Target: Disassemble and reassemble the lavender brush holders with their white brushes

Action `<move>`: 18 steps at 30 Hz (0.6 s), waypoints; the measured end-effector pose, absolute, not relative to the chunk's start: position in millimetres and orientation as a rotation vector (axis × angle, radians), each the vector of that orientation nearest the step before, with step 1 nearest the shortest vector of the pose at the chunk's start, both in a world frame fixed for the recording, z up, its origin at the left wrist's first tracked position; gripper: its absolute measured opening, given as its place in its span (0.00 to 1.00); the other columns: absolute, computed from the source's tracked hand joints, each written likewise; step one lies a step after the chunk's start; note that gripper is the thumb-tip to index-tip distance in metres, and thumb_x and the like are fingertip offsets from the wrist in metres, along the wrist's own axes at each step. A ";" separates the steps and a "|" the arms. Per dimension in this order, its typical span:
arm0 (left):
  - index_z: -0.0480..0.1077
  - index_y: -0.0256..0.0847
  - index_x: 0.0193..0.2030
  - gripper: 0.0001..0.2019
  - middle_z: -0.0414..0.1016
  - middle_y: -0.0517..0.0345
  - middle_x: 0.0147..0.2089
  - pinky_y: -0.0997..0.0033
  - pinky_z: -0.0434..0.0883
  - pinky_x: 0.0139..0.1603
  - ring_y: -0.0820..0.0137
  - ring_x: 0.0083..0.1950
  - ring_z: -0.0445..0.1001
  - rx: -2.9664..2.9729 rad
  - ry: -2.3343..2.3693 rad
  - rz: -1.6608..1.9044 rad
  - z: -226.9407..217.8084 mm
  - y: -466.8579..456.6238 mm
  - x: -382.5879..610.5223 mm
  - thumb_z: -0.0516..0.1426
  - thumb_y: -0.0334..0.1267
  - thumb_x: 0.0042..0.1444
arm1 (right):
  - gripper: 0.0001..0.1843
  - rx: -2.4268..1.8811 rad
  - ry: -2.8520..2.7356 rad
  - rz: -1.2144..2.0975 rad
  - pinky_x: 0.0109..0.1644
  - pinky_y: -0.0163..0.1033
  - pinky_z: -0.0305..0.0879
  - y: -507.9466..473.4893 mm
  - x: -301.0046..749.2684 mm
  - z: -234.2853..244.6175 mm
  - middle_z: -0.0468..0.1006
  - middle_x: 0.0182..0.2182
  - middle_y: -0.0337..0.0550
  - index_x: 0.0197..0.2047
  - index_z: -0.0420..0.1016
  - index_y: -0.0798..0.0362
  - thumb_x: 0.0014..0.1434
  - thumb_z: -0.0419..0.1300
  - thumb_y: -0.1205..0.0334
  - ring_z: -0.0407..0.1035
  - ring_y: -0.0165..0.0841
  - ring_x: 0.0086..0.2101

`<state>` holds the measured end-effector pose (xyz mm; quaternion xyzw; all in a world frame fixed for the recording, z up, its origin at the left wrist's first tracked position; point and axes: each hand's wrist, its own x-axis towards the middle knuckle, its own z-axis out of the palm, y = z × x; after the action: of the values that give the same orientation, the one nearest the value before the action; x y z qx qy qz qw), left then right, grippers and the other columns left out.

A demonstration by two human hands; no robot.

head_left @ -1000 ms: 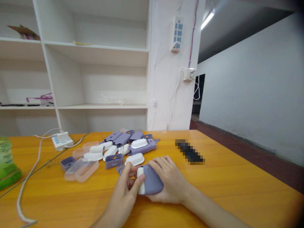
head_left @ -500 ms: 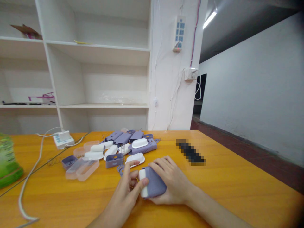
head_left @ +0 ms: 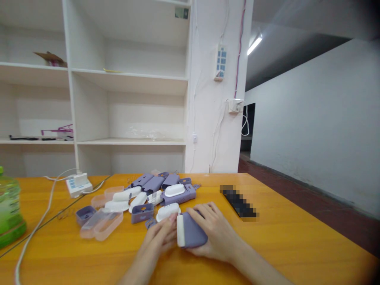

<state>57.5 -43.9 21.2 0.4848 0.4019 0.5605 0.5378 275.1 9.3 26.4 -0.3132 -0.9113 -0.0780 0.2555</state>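
Observation:
My right hand [head_left: 215,231] is wrapped round a purple plastic housing [head_left: 194,231], fingers over its top and side. A white plastic part [head_left: 181,230] fills the housing's left end. My left hand [head_left: 162,234] is right beside that white end, its fingers stretched out and partly blurred; whether they touch it I cannot tell. Just behind the hands lies a white oval brush-like piece [head_left: 168,212]. Further back is a pile of purple housings [head_left: 153,184], with an open purple frame [head_left: 142,213] and white oval pieces [head_left: 138,202] at its near side.
Clear pinkish plastic covers [head_left: 102,226] lie left of the pile. A white power strip [head_left: 78,185] with a trailing cable is on the table's left, near a green liquid bottle [head_left: 10,213]. A dark pixelated object [head_left: 240,202] lies to the right. White shelves [head_left: 130,142] stand behind.
My left thumb has come off the white end and the left fingers have straightened. The right hand keeps its hold on the housing. The view has tilted up slightly.

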 end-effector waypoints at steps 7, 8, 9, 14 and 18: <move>0.75 0.41 0.21 0.27 0.75 0.56 0.15 0.67 0.72 0.30 0.67 0.18 0.73 1.370 0.969 1.622 45.0 -66.1 48.7 0.55 0.58 0.64 | 0.40 -1.094 -2.343 -0.376 0.59 0.57 0.57 27.9 295.8 28.8 0.75 0.53 0.54 0.64 0.66 0.52 0.52 0.71 0.48 0.68 0.52 0.51; 0.75 0.41 0.22 0.27 0.74 0.57 0.14 0.67 0.72 0.32 0.67 0.19 0.73 1.432 0.986 1.626 45.9 -69.1 49.9 0.55 0.57 0.64 | 0.40 -1.092 -2.337 -0.354 0.59 0.57 0.57 27.3 295.3 28.6 0.75 0.53 0.53 0.64 0.66 0.51 0.51 0.72 0.48 0.68 0.52 0.51; 0.76 0.42 0.22 0.26 0.73 0.58 0.14 0.67 0.72 0.33 0.67 0.20 0.73 1.498 1.008 1.632 46.8 -71.4 50.7 0.55 0.57 0.64 | 0.41 -1.087 -2.335 -0.334 0.59 0.57 0.57 26.1 293.8 28.4 0.75 0.53 0.53 0.64 0.66 0.50 0.51 0.72 0.47 0.68 0.52 0.51; 0.76 0.42 0.27 0.24 0.71 0.60 0.16 0.71 0.66 0.23 0.69 0.19 0.68 1.577 1.022 1.831 55.2 -71.3 38.1 0.54 0.55 0.66 | 0.43 -1.061 -2.351 -0.266 0.60 0.56 0.58 19.6 284.7 26.2 0.75 0.52 0.51 0.65 0.65 0.49 0.50 0.72 0.45 0.68 0.51 0.51; 0.75 0.39 0.34 0.19 0.69 0.62 0.18 0.72 0.62 0.21 0.70 0.19 0.65 1.559 1.042 2.032 65.4 -58.7 10.7 0.53 0.51 0.67 | 0.43 -1.069 -2.354 -0.250 0.61 0.57 0.57 20.6 286.2 25.4 0.75 0.53 0.51 0.65 0.65 0.49 0.49 0.72 0.45 0.68 0.51 0.52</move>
<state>10.7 -58.7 65.4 0.5539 0.3702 0.7219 0.1873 286.2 20.6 25.4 -0.3964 -0.8730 -0.0927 0.2686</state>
